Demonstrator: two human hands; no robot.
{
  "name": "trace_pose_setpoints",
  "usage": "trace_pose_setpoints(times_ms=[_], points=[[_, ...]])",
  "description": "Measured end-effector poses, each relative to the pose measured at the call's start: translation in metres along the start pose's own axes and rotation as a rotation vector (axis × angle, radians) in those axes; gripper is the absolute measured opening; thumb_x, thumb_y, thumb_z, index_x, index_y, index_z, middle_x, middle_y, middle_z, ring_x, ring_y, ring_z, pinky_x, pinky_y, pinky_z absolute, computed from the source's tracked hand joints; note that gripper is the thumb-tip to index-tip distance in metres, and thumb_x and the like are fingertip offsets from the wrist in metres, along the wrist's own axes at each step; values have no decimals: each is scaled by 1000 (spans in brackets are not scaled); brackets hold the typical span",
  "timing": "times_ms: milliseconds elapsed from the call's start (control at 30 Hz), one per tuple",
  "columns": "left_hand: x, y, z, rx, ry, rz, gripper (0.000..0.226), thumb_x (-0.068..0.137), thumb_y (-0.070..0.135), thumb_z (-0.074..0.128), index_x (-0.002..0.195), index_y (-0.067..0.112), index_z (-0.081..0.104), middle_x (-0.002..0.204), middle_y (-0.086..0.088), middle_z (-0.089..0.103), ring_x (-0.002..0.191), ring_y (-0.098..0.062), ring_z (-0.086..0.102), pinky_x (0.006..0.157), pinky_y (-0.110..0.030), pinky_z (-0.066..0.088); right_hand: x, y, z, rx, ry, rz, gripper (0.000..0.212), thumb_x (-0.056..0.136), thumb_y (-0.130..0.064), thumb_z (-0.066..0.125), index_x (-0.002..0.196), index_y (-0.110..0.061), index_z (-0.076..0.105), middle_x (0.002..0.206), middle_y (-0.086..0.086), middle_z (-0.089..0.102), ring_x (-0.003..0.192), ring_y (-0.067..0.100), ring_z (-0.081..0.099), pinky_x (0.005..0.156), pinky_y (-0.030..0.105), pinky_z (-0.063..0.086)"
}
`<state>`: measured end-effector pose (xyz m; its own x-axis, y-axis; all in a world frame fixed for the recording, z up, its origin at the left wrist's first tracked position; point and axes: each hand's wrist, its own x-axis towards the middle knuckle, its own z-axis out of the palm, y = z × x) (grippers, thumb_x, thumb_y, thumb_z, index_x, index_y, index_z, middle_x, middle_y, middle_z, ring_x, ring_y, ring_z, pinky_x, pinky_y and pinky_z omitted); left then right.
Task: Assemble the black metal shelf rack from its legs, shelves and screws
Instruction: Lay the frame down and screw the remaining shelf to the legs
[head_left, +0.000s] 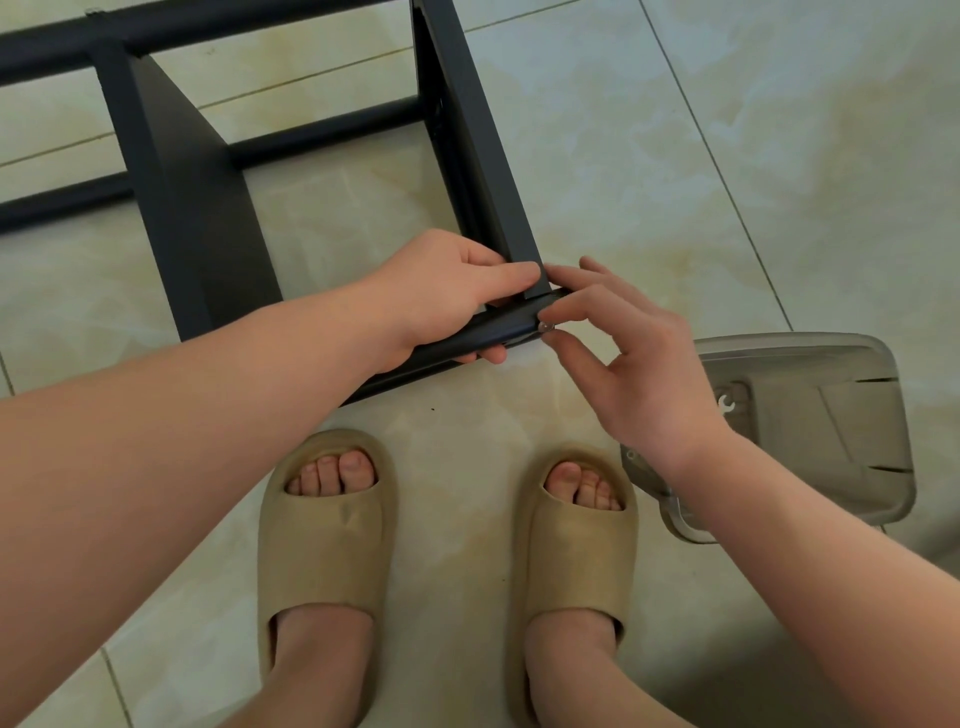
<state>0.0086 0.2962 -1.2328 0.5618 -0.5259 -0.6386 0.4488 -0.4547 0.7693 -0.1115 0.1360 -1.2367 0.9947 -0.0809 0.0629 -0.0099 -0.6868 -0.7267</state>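
The black metal rack (192, 218) lies on its side on the tiled floor, with two shelf panels (478, 140) standing up from its lower rails. A black leg bar (483, 335) runs along the near edge. My left hand (452, 291) grips this bar at the corner where it meets the right shelf panel, thumb on top. My right hand (623, 358) pinches a small silver screw (546, 326) between thumb and forefinger, right at the end of the bar.
A clear plastic tray (810, 431) holding a small wrench (726, 404) sits on the floor to the right, partly under my right wrist. My feet in tan slippers (327, 540) stand just below the rack on the pale tiles.
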Motion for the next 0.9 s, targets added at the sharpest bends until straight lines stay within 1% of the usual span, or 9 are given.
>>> trace_pose_setpoints(times_ms=[33, 133, 233, 367, 500, 533, 633, 800, 900], points=[[0, 0, 0, -2, 1, -1, 24, 94, 39, 66, 88, 18, 75, 83, -6, 77, 63, -24, 74, 53, -28, 56, -1, -1, 2, -12, 20, -2, 2, 91, -1, 70, 92, 0, 69, 126, -3, 63, 134, 21, 51, 114, 34, 40], [0, -1, 0, -5, 2, -2, 25, 94, 39, 67, 91, 16, 76, 84, -7, 77, 63, -23, 74, 52, -28, 55, 1, -4, 6, -45, 94, 4, 19, 91, -8, 72, 77, 1, 61, 121, 7, 70, 128, 20, 56, 111, 37, 44], [0, -1, 0, -5, -3, -1, 25, 94, 38, 66, 93, 15, 76, 84, -9, 77, 63, -23, 74, 52, -28, 56, 3, -4, 3, -6, 65, 46, 19, 88, -12, 75, 86, -3, 59, 118, 6, 72, 126, 12, 54, 112, 32, 42], [0, -1, 0, -1, 3, 3, 25, 94, 38, 67, 92, 15, 75, 80, -7, 77, 62, -24, 74, 51, -28, 55, 0, 1, -1, 117, -30, 62, 15, 90, -1, 70, 104, -5, 65, 132, 3, 64, 134, 17, 52, 117, 36, 36], [1, -1, -1, -6, -2, -2, 25, 94, 39, 67, 90, 15, 75, 81, -7, 77, 63, -24, 74, 51, -28, 55, -1, 1, 4, 88, 22, 51, 3, 92, -2, 70, 91, -1, 67, 128, 6, 67, 133, 5, 48, 115, 32, 38], [1, -1, -1, -6, -2, -1, 26, 94, 39, 67, 90, 15, 75, 82, -8, 77, 63, -24, 74, 51, -28, 55, 0, -1, 6, 73, 49, 64, 11, 91, -5, 71, 85, 0, 64, 125, 7, 68, 132, 5, 49, 113, 33, 40], [1, -2, 0, -6, -1, -2, 26, 94, 39, 67, 90, 15, 75, 85, -10, 77, 64, -25, 74, 51, -28, 55, 3, -3, 7, 34, 66, 98, 24, 90, -12, 75, 76, -2, 58, 121, 3, 69, 131, 23, 56, 105, 42, 46], [0, -1, 0, 2, -3, 7, 26, 95, 38, 66, 92, 14, 75, 85, -8, 77, 63, -24, 74, 52, -28, 55, 1, 1, -1, 124, -16, 34, 12, 90, -2, 72, 100, -3, 65, 125, 0, 66, 129, 15, 55, 115, 39, 39], [0, -1, 0, 2, -3, 3, 26, 94, 38, 66, 89, 15, 75, 84, -7, 77, 63, -24, 74, 52, -28, 55, 1, 2, 4, 92, 18, 35, 4, 91, -2, 71, 94, -2, 69, 126, 6, 67, 132, 14, 50, 115, 32, 39]])
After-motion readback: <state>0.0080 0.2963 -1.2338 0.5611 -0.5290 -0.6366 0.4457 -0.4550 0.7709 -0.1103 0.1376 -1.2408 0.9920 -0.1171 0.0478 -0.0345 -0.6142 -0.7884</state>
